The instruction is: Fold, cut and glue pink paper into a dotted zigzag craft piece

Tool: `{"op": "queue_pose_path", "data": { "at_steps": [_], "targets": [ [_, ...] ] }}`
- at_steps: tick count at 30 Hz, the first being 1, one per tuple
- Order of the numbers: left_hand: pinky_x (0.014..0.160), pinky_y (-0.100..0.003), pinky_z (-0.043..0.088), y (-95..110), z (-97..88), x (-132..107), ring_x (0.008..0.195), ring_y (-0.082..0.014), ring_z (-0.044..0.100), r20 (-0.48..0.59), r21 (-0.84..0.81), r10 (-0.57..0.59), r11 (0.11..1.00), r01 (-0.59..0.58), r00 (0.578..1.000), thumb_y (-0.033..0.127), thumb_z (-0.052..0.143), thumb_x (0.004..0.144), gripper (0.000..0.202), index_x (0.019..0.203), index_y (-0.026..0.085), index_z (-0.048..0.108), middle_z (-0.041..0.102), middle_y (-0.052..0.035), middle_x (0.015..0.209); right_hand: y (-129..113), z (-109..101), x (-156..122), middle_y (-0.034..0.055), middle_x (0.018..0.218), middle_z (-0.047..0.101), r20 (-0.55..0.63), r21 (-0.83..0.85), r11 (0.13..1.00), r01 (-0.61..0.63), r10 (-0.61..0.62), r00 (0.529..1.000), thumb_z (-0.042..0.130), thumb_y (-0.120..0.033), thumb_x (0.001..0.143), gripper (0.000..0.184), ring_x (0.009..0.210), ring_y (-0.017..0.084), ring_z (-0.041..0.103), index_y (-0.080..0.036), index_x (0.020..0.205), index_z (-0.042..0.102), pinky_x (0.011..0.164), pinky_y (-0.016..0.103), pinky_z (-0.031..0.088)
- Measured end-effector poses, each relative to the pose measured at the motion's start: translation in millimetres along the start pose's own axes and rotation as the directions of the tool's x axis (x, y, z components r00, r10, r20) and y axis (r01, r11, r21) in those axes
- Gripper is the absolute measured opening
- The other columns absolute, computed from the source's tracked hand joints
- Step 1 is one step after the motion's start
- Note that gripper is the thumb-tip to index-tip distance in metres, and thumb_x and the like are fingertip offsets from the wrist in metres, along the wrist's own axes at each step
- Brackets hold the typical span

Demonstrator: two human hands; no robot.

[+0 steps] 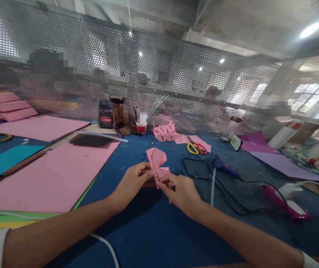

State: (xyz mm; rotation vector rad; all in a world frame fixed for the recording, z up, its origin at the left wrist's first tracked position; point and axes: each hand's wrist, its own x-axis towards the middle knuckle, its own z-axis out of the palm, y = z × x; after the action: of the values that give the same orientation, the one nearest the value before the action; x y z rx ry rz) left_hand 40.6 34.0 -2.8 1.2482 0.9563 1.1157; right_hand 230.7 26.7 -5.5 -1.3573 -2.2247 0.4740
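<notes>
Between my two hands, just above the blue tabletop [137, 238], is a folded piece of pink paper [156, 158] with creased, fanned-out flaps. My left hand [134, 182] pinches its lower left side between thumb and fingers. At its lower right, my right hand [183, 191] pinches the paper too, with the fingers curled in. The fingertips partly hide the lower part of the paper. Beyond it stands a pink paper piece with dark dots [164, 132]. Scissors with yellow and red handles [197, 149] lie on pink paper scraps behind my right hand.
A blue glue gun [225, 167] with a black cord lies at right, near a magenta-and-white device [299, 210]. Large pink sheets [50, 178] cover the left side. Along the perforated metal screen [162, 82] stand a brown jar [118, 113] and a red-and-white cup [141, 127].
</notes>
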Motion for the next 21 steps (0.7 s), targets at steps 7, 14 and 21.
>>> {"op": "queue_pose_path", "data": {
  "at_steps": [7, 14, 21],
  "targets": [
    [0.082, -0.034, 0.057, 1.6, -4.2, 2.4, 0.085, -0.0196, 0.068, -0.098, -0.079, 0.012, 0.997, -0.02, 0.995, 0.038, 0.073, 0.08, 0.025, 0.094, 0.017, 0.07, 0.074, -0.0043, 0.095, 6.1, -3.4, 1.5, -0.0038, 0.063, 0.065, -0.179, 0.136, 0.989, -0.062, 0.086, 0.98, 0.059, -0.046, 0.094, 0.025, 0.058, 0.013, 0.061, -0.021, 0.095, 0.06, 0.057, 0.022, 0.037],
    [0.086, -0.036, 0.057, -1.5, -3.9, 1.2, 0.093, -0.0221, 0.068, -0.075, -0.186, 0.025, 0.982, -0.038, 0.997, 0.036, 0.075, 0.081, 0.025, 0.095, 0.016, 0.069, 0.074, -0.0072, 0.102, 6.1, 0.0, 6.1, -0.0012, 0.061, 0.069, 0.127, 0.403, 0.903, -0.148, 0.105, 0.986, 0.064, -0.047, 0.089, 0.03, 0.052, 0.011, 0.058, -0.018, 0.092, 0.066, 0.051, 0.02, 0.037],
    [0.087, -0.036, 0.056, -2.7, -1.6, 0.1, 0.091, -0.0209, 0.069, -0.03, -0.21, 0.009, 0.978, -0.015, 1.0, 0.035, 0.074, 0.083, 0.023, 0.095, 0.015, 0.069, 0.074, -0.0076, 0.101, 4.4, -1.5, 9.9, 0.0002, 0.06, 0.07, 0.222, 0.605, 0.771, -0.2, 0.078, 0.972, 0.063, -0.038, 0.088, 0.026, 0.039, 0.006, 0.044, -0.013, 0.093, 0.069, 0.04, 0.017, 0.03]
  ]
}}
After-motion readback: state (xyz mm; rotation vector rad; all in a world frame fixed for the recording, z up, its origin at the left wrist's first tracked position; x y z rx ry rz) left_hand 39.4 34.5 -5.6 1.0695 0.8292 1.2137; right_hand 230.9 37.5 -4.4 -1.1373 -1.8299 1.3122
